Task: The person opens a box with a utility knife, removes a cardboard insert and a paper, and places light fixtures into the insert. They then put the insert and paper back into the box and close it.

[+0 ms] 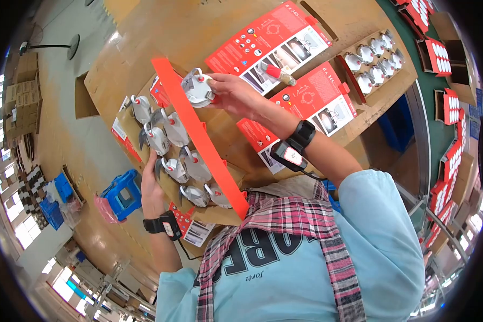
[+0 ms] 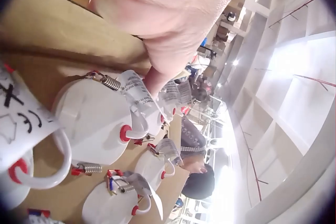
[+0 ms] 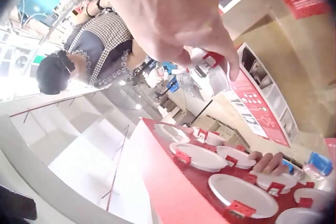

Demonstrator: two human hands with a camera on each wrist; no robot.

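While pinching a round white light between the thumb and fingers of the right hand, close to one end of the long red flap, also grips the wall of the cardboard box with the left hand, fingers bent over the edge. Shows more white lights in two rows inside that box. Has red printed cartons lying on the desk near the right forearm, with a filled tray of similar lights just beyond.
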